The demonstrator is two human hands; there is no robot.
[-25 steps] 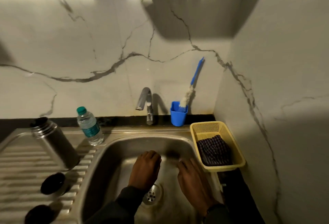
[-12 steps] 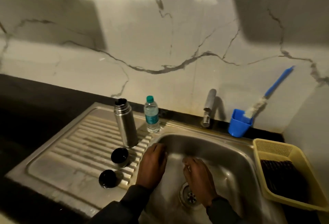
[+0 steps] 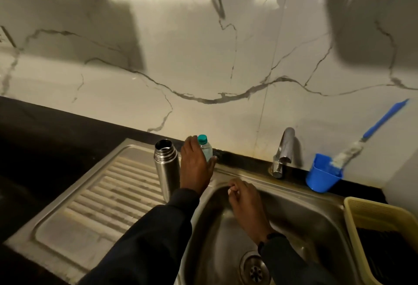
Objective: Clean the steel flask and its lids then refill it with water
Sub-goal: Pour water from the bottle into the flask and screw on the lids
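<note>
The left hand (image 3: 196, 165) reaches to the small water bottle (image 3: 204, 147) with the green cap, thumb against its right side, just right of the open steel flask (image 3: 165, 167) standing upright on the ribbed drainboard (image 3: 90, 196). The right hand (image 3: 245, 201), fingers loosely curled, hangs over the sink basin (image 3: 300, 223), with the tap (image 3: 282, 152), blue cup (image 3: 322, 176) and yellow basket (image 3: 362, 207) to the right

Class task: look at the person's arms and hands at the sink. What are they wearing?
Both arms wear long dark sleeves reaching the wrists. The left hand and right hand are bare, with no gloves. A dark band shows at the right wrist, at the cuff edge; no rings can be made out.
</note>
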